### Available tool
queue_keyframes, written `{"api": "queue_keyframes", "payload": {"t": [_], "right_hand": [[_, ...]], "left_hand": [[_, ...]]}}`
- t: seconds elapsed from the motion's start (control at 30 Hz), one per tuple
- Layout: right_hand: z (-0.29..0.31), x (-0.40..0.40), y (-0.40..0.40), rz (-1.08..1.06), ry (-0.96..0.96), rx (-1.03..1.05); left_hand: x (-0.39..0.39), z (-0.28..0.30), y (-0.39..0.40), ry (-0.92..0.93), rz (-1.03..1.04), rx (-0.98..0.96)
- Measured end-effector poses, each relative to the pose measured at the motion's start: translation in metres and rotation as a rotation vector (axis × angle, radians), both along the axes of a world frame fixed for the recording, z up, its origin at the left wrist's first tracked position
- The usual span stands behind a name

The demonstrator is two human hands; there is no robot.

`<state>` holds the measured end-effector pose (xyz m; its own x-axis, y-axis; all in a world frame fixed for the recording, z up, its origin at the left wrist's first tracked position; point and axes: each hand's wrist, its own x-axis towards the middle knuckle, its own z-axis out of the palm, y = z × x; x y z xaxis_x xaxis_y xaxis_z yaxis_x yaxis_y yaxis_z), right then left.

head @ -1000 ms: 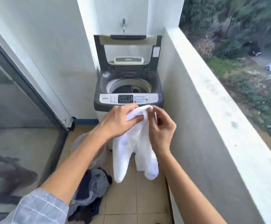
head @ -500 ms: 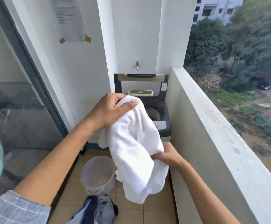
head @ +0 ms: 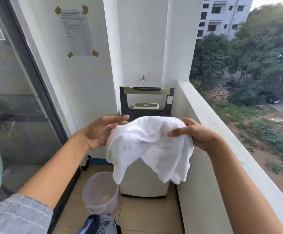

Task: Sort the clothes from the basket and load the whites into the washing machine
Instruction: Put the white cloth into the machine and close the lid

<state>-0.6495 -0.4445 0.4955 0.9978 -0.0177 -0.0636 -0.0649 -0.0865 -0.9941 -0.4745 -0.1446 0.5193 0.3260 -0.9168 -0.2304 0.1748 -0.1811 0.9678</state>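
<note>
A white cloth (head: 147,146) hangs spread between my two hands in front of the top-loading washing machine (head: 142,183), whose lid (head: 145,95) stands up. My right hand (head: 194,132) pinches the cloth's right side, thumb on top. At the cloth's left edge, my left hand (head: 101,130) has its fingers stretched out and running under the fabric. The cloth hides the machine's drum and panel. A pale translucent basket (head: 101,191) stands on the floor left of the machine. Dark blue and grey clothes (head: 100,223) lie heaped in front of the basket.
A glass sliding door (head: 19,98) lines the left side. The white balcony parapet (head: 221,132) runs close along the right. A tap (head: 142,79) sticks out of the wall above the machine. A taped paper sheet (head: 77,31) hangs on the wall. The floor is tiled.
The view tilted up. My right hand rose from the cloth's lower part to its right side. My left hand loosened its grasp on top, and the cloth is now spread wider.
</note>
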Motion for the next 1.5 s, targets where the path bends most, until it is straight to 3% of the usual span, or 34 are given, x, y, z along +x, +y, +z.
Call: {"api": "queue_keyframes", "payload": {"t": [0.07,0.13,0.23,0.37,0.43,0.5,0.57,0.67,0.8,0.87,1.0,1.07,1.13,1.2,1.27,1.4,1.5], "right_hand": [[0.008,-0.003,-0.002,-0.176,-0.136,-0.05],[0.016,-0.004,0.0,-0.261,-0.249,-0.138],[0.032,-0.004,0.011,-0.222,-0.261,-0.368],[0.049,-0.001,0.028,-0.219,-0.175,-0.587],[0.055,-0.001,0.035,-0.228,-0.174,-0.621],[0.063,-0.004,0.042,-0.221,-0.203,-0.652],[0.071,-0.005,0.047,-0.231,-0.233,-0.68],[0.076,-0.009,0.045,-0.212,-0.208,-0.639],[0.066,-0.012,0.046,0.124,-0.042,-0.518],[0.057,-0.008,0.046,0.224,-0.005,-0.393],[0.037,-0.001,0.044,0.449,-0.037,0.078],[0.029,0.0,0.046,0.559,0.018,0.132],[0.02,0.002,0.047,0.57,0.133,0.0],[0.014,0.008,0.05,0.427,0.284,-0.234],[0.016,0.019,0.054,0.111,0.351,-0.505],[0.03,0.037,0.07,-0.43,0.137,-0.89],[0.038,0.043,0.07,-0.534,-0.014,-0.981]], "left_hand": [[0.0,-0.006,0.0,-0.056,-0.025,0.041],[0.0,-0.009,-0.003,-0.295,-0.032,0.211],[0.001,-0.004,-0.01,-0.68,0.059,0.509],[-0.007,0.022,-0.021,-1.077,0.21,0.434],[-0.011,0.034,-0.022,-1.1,0.049,0.448],[-0.019,0.042,-0.02,-0.941,-0.187,0.462],[-0.024,0.047,-0.017,-0.84,-0.263,0.418],[-0.017,0.058,-0.016,-0.979,0.001,0.277],[-0.013,0.08,-0.016,-1.266,0.304,0.044],[-0.016,0.088,-0.014,-1.356,0.328,-0.046],[-0.018,0.093,-0.01,-1.449,0.314,-0.098],[-0.017,0.094,-0.007,-1.487,0.302,-0.106],[-0.015,0.095,-0.005,-1.515,0.267,-0.131],[-0.011,0.097,-0.006,-1.557,0.237,-0.131],[-0.002,0.095,-0.011,-1.612,0.245,-0.043],[0.025,0.079,-0.012,-1.626,0.273,0.247],[0.033,0.071,-0.01,-1.529,0.253,0.208]]}}
